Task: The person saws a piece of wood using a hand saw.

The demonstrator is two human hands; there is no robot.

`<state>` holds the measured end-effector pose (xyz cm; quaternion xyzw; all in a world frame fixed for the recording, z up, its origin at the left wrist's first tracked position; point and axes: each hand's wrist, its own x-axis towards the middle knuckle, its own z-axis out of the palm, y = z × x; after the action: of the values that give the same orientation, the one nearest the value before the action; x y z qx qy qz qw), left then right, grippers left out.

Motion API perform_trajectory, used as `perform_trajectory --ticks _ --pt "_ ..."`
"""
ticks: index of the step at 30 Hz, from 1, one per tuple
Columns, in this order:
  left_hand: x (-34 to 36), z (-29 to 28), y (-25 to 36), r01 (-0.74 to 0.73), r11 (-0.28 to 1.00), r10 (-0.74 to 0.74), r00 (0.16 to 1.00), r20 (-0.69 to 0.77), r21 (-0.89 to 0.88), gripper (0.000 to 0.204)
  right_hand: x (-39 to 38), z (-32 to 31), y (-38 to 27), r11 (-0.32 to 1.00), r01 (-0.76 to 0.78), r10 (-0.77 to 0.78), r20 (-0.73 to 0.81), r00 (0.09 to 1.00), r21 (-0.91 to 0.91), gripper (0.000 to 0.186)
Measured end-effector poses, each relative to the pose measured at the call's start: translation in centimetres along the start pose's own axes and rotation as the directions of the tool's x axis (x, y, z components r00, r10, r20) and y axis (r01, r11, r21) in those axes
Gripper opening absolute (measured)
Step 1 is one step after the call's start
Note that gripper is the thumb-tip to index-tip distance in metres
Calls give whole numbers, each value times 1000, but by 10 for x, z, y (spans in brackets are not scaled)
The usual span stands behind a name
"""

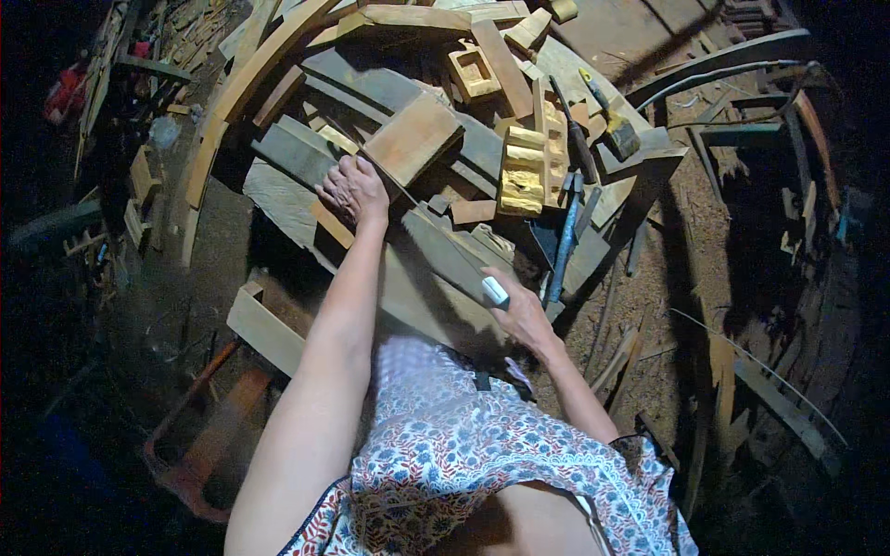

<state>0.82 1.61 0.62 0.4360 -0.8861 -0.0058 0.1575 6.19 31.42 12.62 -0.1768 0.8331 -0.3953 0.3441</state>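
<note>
One cluttered platform of grey and tan planks [298,148], heaped with wood offcuts. Around the far left side, a long curved beam of pale wood [243,93]. At lower left, on the dark, littered ground, an orange-red angular frame [232,426]; near it, just left of the left forearm, a pale flat wooden board [269,329]. On the planks, in the middle of the heap and ahead of the body, a brown rectangular wood block [411,134], set slantwise. Farther right, a slim bluish rod [564,246], near end just beside the right hand, crowding that side. Beyond, a wide dark-headed brush-like tool with a yellow-green handle [621,137]. Right of the brown block and apart from it, a bright yellow ridged wood block [522,176], blocking the space between block and rod. At the brown block's near left corner, the left hand [354,190], fingers bent; cannot tell whether gripping or only pressing. Nearer the body, the right hand [522,317], wrapped around a short white-and-grey handle [495,292]; far end of the tool too indistinct to tell. Behind the brown block, a pale wooden piece with a rectangular hollow [459,72]. Smallest, just before the yellow block, a little brown wood offcut [474,212].
</note>
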Motion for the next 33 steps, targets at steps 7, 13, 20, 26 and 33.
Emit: perform_trajectory --ticks 7,13,20,26,33 --pt "5 -4 -1 -31 999 33 998 -47 40 32 -3 -19 -42 989 -37 48 73 996 -143 59" --pt "6 2 0 -45 997 48 998 -42 64 34 -6 -24 -47 988 -11 21 58 998 -156 61" --pt "4 -2 -3 -151 988 149 983 -108 -14 30 -19 -1 -28 1000 -4 4 21 1000 -18 62" --pt "3 -8 10 -152 987 151 988 -34 -51 33 -1 15 -15 999 -30 31 -34 999 34 57" --pt "9 38 -30 -256 963 264 960 -98 89 34 23 17 -25 991 -105 97 102 990 78 59"
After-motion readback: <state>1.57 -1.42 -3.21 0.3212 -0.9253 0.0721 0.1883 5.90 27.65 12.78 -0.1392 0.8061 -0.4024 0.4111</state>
